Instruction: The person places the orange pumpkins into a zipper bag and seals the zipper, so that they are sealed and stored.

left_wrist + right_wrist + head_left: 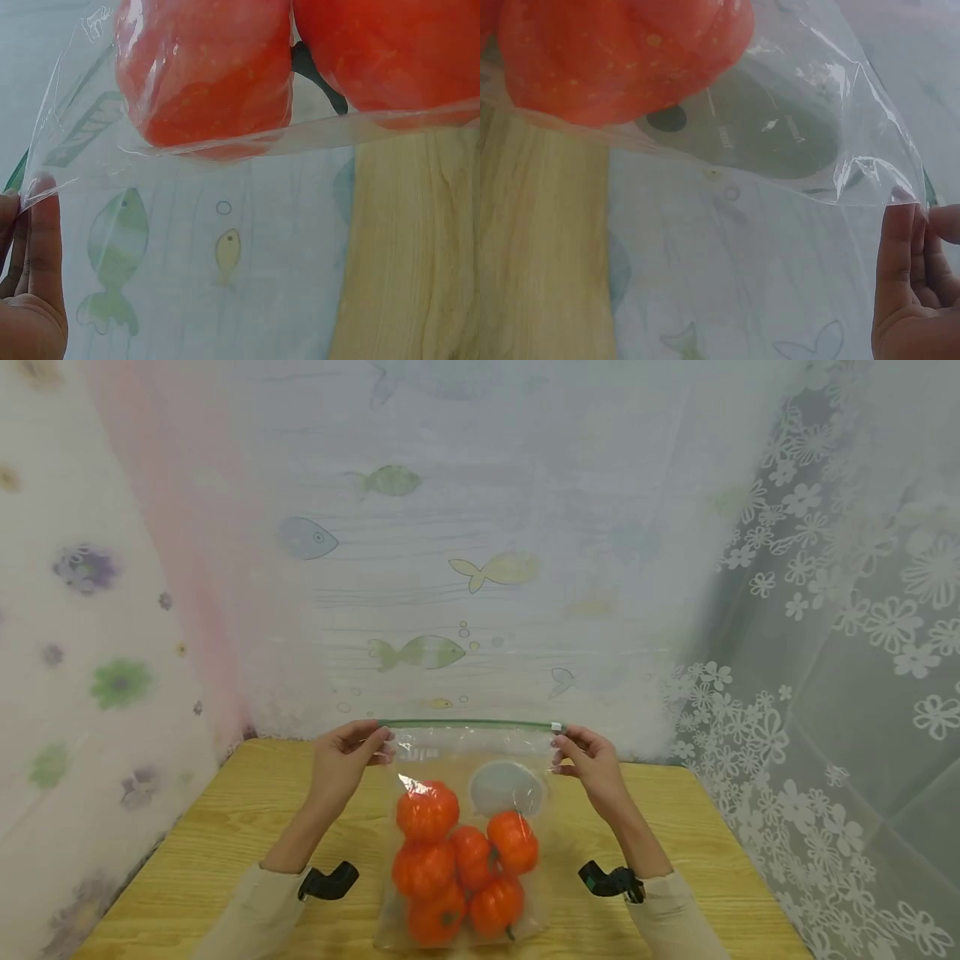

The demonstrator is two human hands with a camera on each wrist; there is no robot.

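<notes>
A clear zip bag [468, 745] hangs upright in front of me, its green zip strip [465, 724] stretched across the top. At its upper left corner my left hand [341, 764] pinches the plastic between thumb and fingers. My right hand [597, 768] pinches the opposite corner, just below the white slider [557, 727]. Several orange-red mini pumpkins [427, 810] fill the lower part, some with dark green stems. A pale grey-green oval [506, 789] shows on the bag's upper right. Each wrist view has pumpkins [202, 75] [622, 60] close up behind the shiny film.
Below and around the bag spreads a light wooden table [675, 835]. A curtain with fish drawings [480, 568] hangs behind its far edge. Flower-patterned curtains stand at the left [82, 685] and right [847, 693]. Black wrist mounts [330, 882] sit on both forearms.
</notes>
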